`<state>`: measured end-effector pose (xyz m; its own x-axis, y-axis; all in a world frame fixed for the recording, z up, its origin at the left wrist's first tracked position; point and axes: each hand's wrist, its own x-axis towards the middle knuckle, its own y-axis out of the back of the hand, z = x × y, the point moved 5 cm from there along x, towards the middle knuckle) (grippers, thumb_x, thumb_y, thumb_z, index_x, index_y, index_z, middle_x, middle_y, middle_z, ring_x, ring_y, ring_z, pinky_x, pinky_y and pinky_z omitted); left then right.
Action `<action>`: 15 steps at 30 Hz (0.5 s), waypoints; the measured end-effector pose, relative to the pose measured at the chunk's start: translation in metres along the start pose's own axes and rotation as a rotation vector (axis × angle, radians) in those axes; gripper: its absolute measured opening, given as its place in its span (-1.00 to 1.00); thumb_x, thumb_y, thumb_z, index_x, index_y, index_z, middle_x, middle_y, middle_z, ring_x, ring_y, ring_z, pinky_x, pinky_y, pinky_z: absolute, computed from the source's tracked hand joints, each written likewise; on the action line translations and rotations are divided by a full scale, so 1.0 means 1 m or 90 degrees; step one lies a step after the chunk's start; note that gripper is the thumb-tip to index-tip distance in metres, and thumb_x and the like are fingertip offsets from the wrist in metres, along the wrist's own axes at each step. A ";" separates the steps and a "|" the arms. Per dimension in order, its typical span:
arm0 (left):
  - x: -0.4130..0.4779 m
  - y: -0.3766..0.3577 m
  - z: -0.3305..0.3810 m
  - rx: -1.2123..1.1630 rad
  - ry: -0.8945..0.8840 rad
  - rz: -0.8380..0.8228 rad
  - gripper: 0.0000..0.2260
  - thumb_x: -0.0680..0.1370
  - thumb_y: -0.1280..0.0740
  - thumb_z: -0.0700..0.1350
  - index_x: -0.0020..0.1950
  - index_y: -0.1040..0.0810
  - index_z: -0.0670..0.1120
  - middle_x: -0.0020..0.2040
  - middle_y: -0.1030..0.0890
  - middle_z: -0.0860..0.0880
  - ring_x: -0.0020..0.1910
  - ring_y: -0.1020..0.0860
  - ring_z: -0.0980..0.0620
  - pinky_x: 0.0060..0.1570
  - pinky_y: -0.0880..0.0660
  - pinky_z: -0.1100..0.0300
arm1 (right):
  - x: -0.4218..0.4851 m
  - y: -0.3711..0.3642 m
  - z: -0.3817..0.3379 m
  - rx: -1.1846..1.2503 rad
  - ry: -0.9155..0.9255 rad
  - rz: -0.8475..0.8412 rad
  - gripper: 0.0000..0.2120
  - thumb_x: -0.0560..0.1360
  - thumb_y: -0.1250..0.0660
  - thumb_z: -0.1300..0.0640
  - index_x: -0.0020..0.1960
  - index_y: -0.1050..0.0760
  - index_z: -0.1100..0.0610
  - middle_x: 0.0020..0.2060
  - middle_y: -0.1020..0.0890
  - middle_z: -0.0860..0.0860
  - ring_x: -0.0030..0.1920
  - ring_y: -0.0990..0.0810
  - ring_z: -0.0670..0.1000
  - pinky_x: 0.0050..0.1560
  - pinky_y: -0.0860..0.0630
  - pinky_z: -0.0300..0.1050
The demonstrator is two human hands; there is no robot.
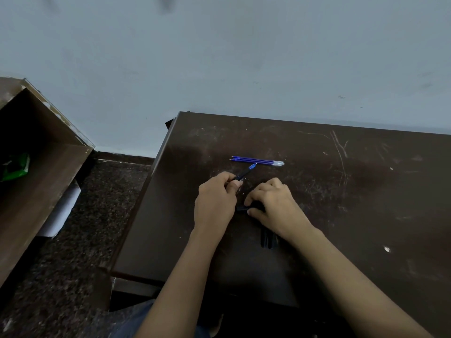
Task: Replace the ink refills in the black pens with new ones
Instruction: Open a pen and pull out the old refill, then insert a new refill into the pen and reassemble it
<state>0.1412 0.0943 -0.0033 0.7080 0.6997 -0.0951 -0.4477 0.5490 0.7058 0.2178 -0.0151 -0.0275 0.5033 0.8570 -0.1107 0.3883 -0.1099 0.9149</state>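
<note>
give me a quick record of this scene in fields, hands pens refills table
left: left hand grips a black pen with a blue tip
right: right hand pinches a small black pen part
spares: thin blue ink refills lie side by side beyond both hands
waiting: black pens lie under the right wrist, count unclear
surface: scratched dark brown wooden table
</note>
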 end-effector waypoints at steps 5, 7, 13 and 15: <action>0.000 0.000 -0.004 -0.035 0.007 0.014 -0.83 0.60 -0.23 -0.08 0.05 -0.62 0.00 -0.15 -0.61 0.13 -0.15 -0.55 0.12 0.03 -0.53 0.01 | 0.003 0.018 0.019 0.162 -0.054 0.177 -0.88 0.49 -0.32 0.19 0.02 -0.53 0.09 -0.10 -0.60 -0.04 0.01 -0.47 0.05 0.09 -0.40 -0.06; -0.002 -0.001 -0.003 -0.029 0.000 0.000 -0.82 0.61 -0.21 -0.08 -0.01 -0.61 0.02 -0.21 -0.56 0.16 -0.20 -0.53 0.18 0.07 -0.52 -0.04 | 0.001 0.029 0.031 0.217 -0.080 0.252 -0.88 0.47 -0.33 0.28 -0.01 -0.53 0.12 -0.13 -0.59 -0.03 -0.08 -0.52 0.00 0.02 -0.44 -0.14; -0.003 -0.007 -0.004 -0.029 0.007 -0.041 -0.80 0.61 -0.22 -0.07 0.08 -0.63 0.00 -0.25 -0.51 0.24 -0.12 -0.54 0.15 0.16 -0.47 -0.09 | -0.005 0.045 0.047 0.289 -0.097 0.336 -0.83 0.46 -0.32 0.37 -0.03 -0.55 0.14 -0.07 -0.61 0.03 -0.06 -0.56 -0.06 0.00 -0.50 -0.23; -0.002 -0.009 -0.006 -0.026 0.012 -0.052 -0.80 0.60 -0.22 -0.07 0.09 -0.63 0.00 -0.27 -0.50 0.26 -0.10 -0.54 0.14 0.19 -0.45 -0.10 | -0.006 0.046 0.048 0.295 -0.090 0.341 -0.82 0.45 -0.32 0.38 -0.04 -0.56 0.14 -0.07 -0.61 0.02 -0.07 -0.56 -0.08 -0.02 -0.48 -0.30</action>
<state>0.1406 0.0905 -0.0135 0.7328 0.6602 -0.1648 -0.4111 0.6226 0.6658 0.2697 -0.0490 -0.0032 0.7997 0.5551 0.2290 0.3319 -0.7264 0.6019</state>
